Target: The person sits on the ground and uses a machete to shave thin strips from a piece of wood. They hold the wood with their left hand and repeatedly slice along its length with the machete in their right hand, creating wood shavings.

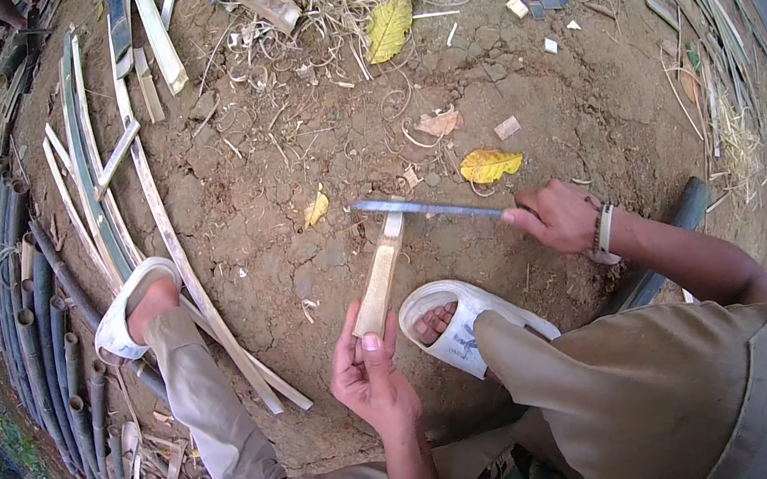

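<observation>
Cracked brown dirt ground (pixel 293 184) bears bamboo strips (pixel 94 176), yellow leaves (pixel 390 28), shavings (pixel 304 9); bamboo poles (pixel 45 337) at left.

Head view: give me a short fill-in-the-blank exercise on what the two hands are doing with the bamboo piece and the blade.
1. The left hand holds the near end of a pale bamboo piece between thumb and ____.
2. The right hand grips the handle of a long ____, laid across the piece's far end.
3. Both feet wear white ____ on the bare soil.

Missing words: fingers; blade; sandals
</observation>
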